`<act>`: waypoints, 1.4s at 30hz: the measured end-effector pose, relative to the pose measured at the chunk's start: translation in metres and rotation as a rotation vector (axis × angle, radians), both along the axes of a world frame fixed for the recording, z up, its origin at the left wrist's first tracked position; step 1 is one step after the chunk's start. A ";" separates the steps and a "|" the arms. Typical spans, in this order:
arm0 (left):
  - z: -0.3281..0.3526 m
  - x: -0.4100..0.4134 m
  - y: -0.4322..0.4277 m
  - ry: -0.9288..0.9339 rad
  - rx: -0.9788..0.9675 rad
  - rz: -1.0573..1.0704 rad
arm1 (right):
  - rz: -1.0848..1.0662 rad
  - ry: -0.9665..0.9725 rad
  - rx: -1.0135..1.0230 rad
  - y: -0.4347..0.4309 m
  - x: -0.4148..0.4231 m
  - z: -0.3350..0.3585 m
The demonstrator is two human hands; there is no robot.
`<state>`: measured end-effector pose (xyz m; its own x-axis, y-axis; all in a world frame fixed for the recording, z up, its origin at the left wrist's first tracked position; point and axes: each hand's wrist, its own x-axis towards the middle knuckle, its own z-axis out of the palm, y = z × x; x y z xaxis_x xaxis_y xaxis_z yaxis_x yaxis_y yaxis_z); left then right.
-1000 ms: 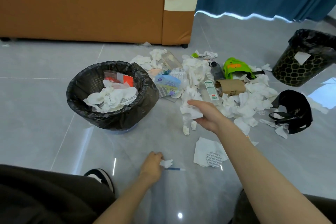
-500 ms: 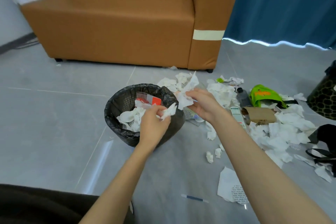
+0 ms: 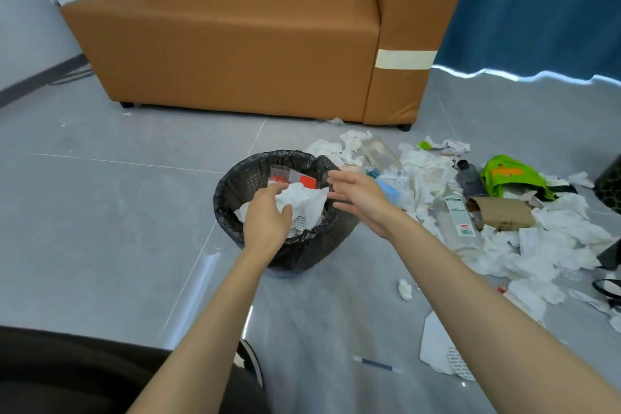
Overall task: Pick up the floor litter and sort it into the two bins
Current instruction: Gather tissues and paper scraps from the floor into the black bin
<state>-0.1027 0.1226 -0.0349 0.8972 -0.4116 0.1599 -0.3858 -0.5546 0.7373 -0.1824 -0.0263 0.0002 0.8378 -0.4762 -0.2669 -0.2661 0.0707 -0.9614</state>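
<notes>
Black-lined bin under L hand & R hand, both w/ fingers loose, empty.

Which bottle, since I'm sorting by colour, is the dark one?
The dark grey bottle beside the green bag; the labelled bottle nearer the box is clear.

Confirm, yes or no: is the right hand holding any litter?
No. The right hand hovers over the black bin's rim with fingers straight and nothing in them.
</notes>
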 end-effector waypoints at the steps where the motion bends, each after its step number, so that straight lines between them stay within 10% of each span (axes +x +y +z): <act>1: -0.001 -0.005 -0.005 -0.004 -0.023 -0.024 | -0.041 0.004 0.013 -0.004 -0.006 -0.004; 10: -0.028 -0.085 -0.058 0.059 -0.134 -0.284 | -0.300 0.242 0.060 -0.043 -0.102 -0.071; 19: -0.133 -0.155 -0.059 0.216 0.424 -0.600 | -0.275 0.802 -0.426 -0.054 -0.220 -0.167; 42: -0.192 -0.182 -0.036 0.198 0.750 -0.768 | -0.097 0.919 -0.480 -0.032 -0.238 -0.207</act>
<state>-0.2849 0.0865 -0.2273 0.3417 -0.8054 -0.4843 -0.7329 -0.5509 0.3992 -0.4203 -0.0586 -0.2065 0.3598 -0.7556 -0.5473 -0.9236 -0.2055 -0.3235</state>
